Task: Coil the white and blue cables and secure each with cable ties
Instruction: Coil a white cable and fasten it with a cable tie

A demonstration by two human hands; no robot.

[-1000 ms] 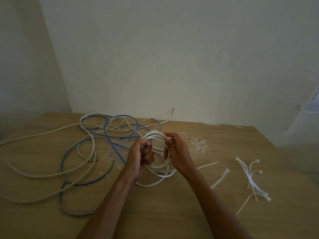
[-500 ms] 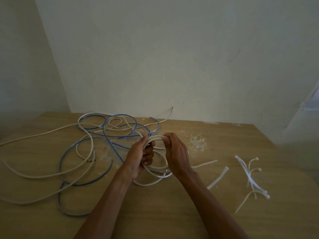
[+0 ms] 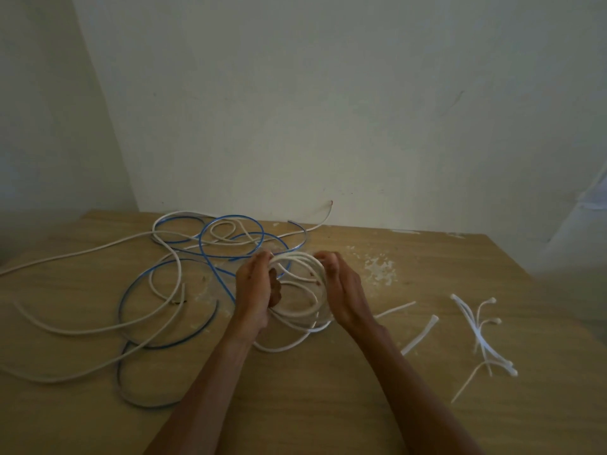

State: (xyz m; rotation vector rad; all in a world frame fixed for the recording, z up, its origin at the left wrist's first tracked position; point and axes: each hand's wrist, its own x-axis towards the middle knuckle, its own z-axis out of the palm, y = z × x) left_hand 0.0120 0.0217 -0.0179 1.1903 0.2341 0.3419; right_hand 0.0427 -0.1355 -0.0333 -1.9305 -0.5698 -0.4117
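Note:
A small coil of white cable (image 3: 297,310) stands on edge at the middle of the wooden table, held between both hands. My left hand (image 3: 254,290) grips its left side with curled fingers. My right hand (image 3: 341,287) grips its right side, fingers curled over the top of the loops. The rest of the white cable (image 3: 98,326) trails loose to the left, tangled with the blue cable (image 3: 210,264). A bunch of white cable ties (image 3: 483,336) lies at the right, and two single ties (image 3: 420,334) lie nearer the coil.
The wooden table (image 3: 328,405) stands in a corner against pale walls (image 3: 328,110). White crumbs (image 3: 381,269) are scattered behind my right hand. The table's right edge runs diagonally past the ties.
Both hands have moved slightly apart and the coil between them has widened. The loose cables on the left lie much as before.

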